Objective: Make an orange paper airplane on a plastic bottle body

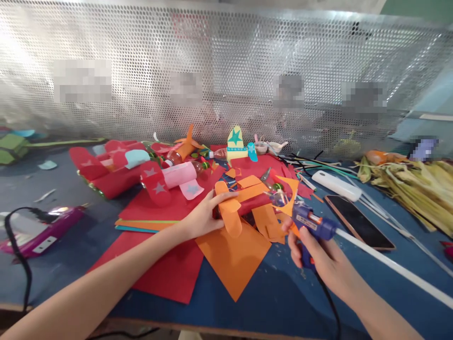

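Observation:
My left hand [203, 215] is closed around one end of an orange paper plane [229, 210], whose rounded wing strip stands across its front. The plane is held just above the orange sheet. In my right hand [329, 259] is a blue glue gun [313, 224] with an orange trigger and a long white glue stick [384, 259] running out of its back. The gun points left toward the far end of the plane. By the nozzle is a pointed orange paper piece [292, 191]; I cannot tell whether it is fixed to the plane. Under the plane lies an orange sheet [235, 269].
Red paper planes [116, 182] and a pink one [179, 175] stand left. Red sheets [170, 276] lie in front. A phone [359, 222], a white stick-shaped device [336, 185] and dried husks [403, 184] are right. A purple power strip [53, 233] sits left; perforated metal mesh [226, 56] rises behind.

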Motion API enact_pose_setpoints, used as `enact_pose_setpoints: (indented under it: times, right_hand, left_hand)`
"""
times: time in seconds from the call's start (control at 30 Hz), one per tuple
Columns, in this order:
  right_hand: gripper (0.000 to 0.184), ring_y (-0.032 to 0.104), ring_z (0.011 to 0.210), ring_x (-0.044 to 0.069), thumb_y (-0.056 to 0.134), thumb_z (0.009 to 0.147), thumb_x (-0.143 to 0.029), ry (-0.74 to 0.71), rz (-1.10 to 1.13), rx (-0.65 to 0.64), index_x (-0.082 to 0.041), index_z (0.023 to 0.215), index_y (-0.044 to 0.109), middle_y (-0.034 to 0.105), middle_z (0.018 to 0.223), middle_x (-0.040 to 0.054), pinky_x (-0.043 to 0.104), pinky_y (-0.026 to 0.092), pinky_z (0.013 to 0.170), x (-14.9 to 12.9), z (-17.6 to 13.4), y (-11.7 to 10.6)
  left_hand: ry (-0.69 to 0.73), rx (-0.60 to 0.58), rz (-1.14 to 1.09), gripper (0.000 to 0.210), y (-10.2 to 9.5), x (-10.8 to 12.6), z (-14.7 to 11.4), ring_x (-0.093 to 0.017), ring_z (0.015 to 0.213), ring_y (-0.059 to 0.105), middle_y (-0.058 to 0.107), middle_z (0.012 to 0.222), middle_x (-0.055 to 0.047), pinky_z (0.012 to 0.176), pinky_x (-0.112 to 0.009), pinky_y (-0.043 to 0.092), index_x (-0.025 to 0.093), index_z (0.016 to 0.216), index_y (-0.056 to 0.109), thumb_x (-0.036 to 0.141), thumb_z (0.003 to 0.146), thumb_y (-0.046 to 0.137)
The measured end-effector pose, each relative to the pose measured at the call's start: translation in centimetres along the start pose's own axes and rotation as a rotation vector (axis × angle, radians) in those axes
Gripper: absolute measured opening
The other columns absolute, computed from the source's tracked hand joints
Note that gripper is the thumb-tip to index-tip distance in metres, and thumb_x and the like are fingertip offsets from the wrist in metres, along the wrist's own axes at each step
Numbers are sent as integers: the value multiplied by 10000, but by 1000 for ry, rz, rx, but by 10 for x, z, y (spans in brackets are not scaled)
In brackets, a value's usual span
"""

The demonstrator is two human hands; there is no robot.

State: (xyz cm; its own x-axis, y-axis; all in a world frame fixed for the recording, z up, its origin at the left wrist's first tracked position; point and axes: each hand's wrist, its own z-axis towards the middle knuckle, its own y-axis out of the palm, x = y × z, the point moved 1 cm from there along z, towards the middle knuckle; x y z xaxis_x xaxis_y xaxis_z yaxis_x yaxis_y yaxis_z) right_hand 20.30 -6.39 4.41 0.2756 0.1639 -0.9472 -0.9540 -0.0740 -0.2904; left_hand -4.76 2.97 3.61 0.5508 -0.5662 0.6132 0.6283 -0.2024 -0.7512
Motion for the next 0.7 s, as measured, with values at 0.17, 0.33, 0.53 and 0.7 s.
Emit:
enact_pose_setpoints:
  times: [0.17,0.33,0.53,0.7]
  right_hand:
    - [366,488,492,120,339,941,-517,44,68,-109,-191,974,502,460,605,-44,290,426,555,13,1,22]
    - [371,533,572,130,329,950,-507,51,-13,-167,-194,938,528,511,699,-14,315,444,643,25,1,28]
    - [446,570,625,160,344,917,-573,80,-90,-144,-187,901,565,553,699,9,335,458,680,21,6,31]
    - [441,595,632,178,380,896,-590,69,-158,-114,-200,831,574,585,658,15,329,490,677,18,6,32]
  left_hand:
    - [49,29,-26,570,1,-3,1,-263,1130,513,488,1209,-109,958,-428,465,216,1317,438,180,769,590]
    - [68,29,-29,632,3,-6,1,-251,1126,523,503,1217,-92,960,-408,468,250,1337,424,131,745,611]
    - [35,-3,-55,667,3,-4,1,-233,1114,534,479,1219,-74,964,-380,468,275,1340,440,74,722,593]
    - [48,1,-110,631,4,-10,3,-233,1067,547,506,1170,-81,929,-399,480,257,1336,450,122,739,606]
